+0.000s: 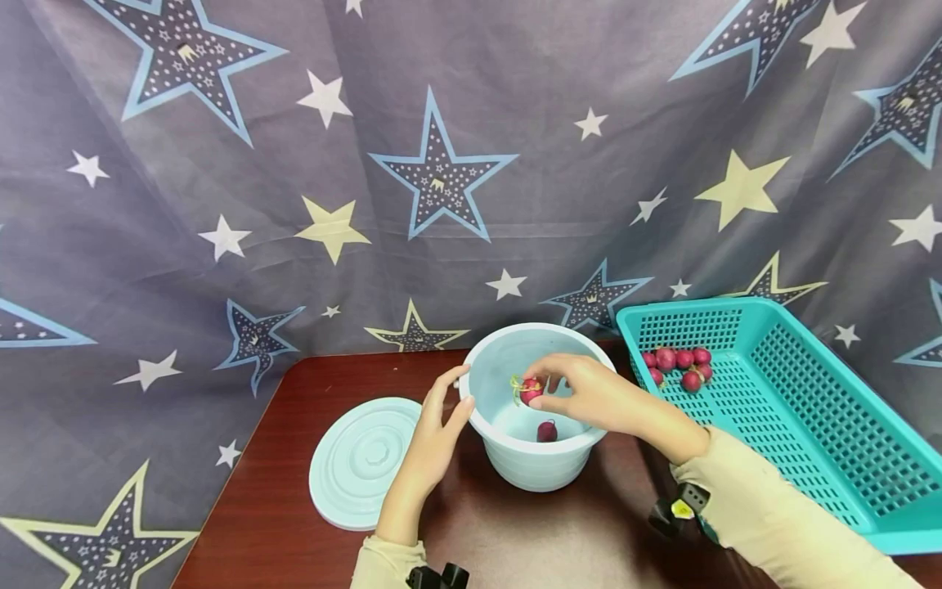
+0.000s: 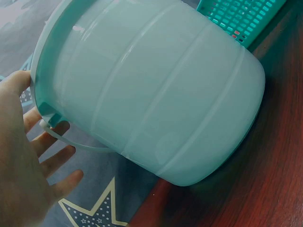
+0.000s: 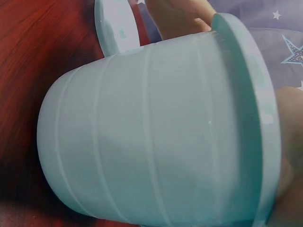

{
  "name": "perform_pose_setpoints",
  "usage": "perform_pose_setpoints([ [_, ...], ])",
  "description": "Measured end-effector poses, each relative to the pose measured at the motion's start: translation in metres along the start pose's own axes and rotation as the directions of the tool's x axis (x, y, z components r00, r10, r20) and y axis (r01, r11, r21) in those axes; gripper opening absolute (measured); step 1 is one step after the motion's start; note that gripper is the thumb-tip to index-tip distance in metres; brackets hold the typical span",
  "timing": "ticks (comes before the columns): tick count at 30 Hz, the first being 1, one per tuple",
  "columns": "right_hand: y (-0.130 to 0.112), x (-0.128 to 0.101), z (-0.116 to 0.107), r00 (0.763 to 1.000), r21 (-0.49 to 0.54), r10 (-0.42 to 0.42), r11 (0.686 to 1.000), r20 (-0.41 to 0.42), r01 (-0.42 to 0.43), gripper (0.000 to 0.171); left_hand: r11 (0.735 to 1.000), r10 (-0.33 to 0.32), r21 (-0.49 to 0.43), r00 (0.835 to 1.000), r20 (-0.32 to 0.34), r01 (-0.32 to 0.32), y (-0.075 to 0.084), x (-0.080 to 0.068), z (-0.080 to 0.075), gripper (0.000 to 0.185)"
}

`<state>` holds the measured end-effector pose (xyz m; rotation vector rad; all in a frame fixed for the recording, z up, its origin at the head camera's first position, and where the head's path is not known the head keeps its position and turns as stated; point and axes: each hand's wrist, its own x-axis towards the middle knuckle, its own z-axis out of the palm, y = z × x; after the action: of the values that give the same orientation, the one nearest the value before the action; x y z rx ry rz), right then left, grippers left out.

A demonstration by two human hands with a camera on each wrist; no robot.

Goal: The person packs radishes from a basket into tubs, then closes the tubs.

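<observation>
Right hand [image 1: 589, 397] pinched a radish [image 1: 530, 390] over the pale blue bucket [image 1: 515, 458], held just inside the rim above another radish [image 1: 547, 431] on the bottom. Left hand [image 1: 434, 433], fingers straight, rested against the bucket's side, probably to steady it. Lid [image 1: 361, 458] lay alongside, basket [image 1: 809, 425] nearby.

1. I see a small red radish [image 1: 531, 390] with a bit of green and yellow stem. It is up in the air over the open mouth of the bucket, pinched at the fingertips of my right hand [image 1: 596, 398].
2. The bucket [image 1: 526, 458] is light blue and round, with ridges on its side. It stands upright on the dark red surface [image 1: 280, 507], with its top open.
3. One more dark red radish [image 1: 547, 431] lies on the bottom, inside the bucket.
4. My left hand [image 1: 430, 442] has straight fingers that touch the bucket's left rim.
</observation>
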<state>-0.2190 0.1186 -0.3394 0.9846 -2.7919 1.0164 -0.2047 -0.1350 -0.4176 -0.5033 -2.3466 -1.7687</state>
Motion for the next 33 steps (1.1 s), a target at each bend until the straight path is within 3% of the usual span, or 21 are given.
perform_pose_setpoints([
  [17,0.003,0.004,0.004,1.000,-0.080,0.005,0.997,-0.031,-0.008,0.027,1.000,-0.016,0.001,1.000,0.010,0.016,0.002,0.001,0.000,0.044],
  [27,0.008,-0.004,-0.015,0.996,0.033,-0.052,0.998,-0.070,0.054,0.025,1.000,-0.009,0.006,1.000,0.003,0.009,0.003,0.000,0.000,0.044],
  [33,0.018,-0.018,-0.039,0.994,0.078,-0.021,0.997,-0.107,0.029,0.025,1.000,-0.008,0.013,1.000,0.005,0.008,0.002,0.000,-0.001,0.045],
])
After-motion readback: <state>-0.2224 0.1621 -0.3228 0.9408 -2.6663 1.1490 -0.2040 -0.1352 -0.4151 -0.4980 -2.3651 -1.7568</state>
